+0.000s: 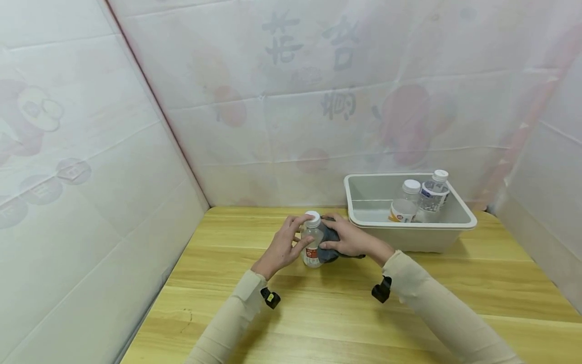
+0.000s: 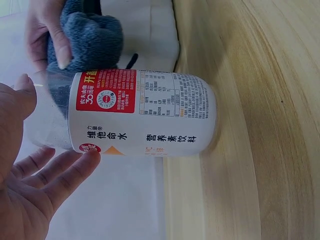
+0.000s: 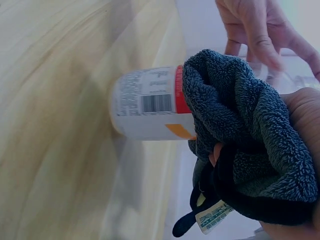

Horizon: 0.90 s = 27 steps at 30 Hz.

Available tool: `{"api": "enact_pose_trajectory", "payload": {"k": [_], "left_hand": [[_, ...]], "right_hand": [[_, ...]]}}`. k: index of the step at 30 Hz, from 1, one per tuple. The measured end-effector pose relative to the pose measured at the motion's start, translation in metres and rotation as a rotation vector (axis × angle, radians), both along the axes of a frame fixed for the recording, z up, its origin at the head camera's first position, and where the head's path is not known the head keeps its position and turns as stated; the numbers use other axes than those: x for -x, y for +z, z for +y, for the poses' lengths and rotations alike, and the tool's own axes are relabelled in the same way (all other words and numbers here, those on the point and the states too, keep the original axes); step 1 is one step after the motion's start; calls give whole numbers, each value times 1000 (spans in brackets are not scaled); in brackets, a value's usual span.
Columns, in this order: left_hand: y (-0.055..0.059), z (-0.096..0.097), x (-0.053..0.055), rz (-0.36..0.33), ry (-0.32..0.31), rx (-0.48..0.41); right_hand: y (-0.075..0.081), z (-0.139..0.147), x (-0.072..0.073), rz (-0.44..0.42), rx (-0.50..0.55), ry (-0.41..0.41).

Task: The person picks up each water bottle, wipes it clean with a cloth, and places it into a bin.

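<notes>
A clear plastic drink bottle (image 1: 312, 257) with a white cap and a white, red and orange label stands upright on the table. My left hand (image 1: 283, 246) holds its upper part, with a finger up at the cap and the thumb by the shoulder. In the left wrist view, that hand's fingers (image 2: 67, 182) lie along one side of the bottle (image 2: 145, 114). My right hand (image 1: 347, 236) grips a bunched dark grey-blue towel (image 1: 329, 241) against the bottle's right side. The towel (image 3: 240, 115) has a black edge, a loop and a small tag, and hides much of the right fingers.
Just right of my right hand, a pale grey plastic bin (image 1: 404, 237) stands on the wooden table (image 1: 318, 323). Inside it are a bottle with an orange-marked label (image 1: 403, 207) and another with a blue-marked label (image 1: 433, 196). Printed sheeting (image 1: 282, 136) walls the back and sides.
</notes>
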<state>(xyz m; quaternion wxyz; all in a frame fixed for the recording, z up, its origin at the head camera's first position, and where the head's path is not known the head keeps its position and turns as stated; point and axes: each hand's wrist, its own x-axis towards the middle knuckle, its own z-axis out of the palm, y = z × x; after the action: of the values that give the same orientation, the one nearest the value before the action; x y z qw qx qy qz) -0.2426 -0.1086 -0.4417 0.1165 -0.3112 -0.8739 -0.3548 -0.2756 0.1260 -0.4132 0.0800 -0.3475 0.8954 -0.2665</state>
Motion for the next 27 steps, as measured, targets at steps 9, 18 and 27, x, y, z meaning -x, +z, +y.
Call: {"api": "enact_pose_trajectory", "payload": {"k": [9,18,27], "left_hand": [[1,2,-1,15,6,-1],[0,3,-2,17,16,0],[0,4,-4,25,24,-10]], "right_hand": [[-10,1,0,10,29,9],[-24,0,-2,-18,34,-15],[-41,-2,-4,-40,70,-53]]}}
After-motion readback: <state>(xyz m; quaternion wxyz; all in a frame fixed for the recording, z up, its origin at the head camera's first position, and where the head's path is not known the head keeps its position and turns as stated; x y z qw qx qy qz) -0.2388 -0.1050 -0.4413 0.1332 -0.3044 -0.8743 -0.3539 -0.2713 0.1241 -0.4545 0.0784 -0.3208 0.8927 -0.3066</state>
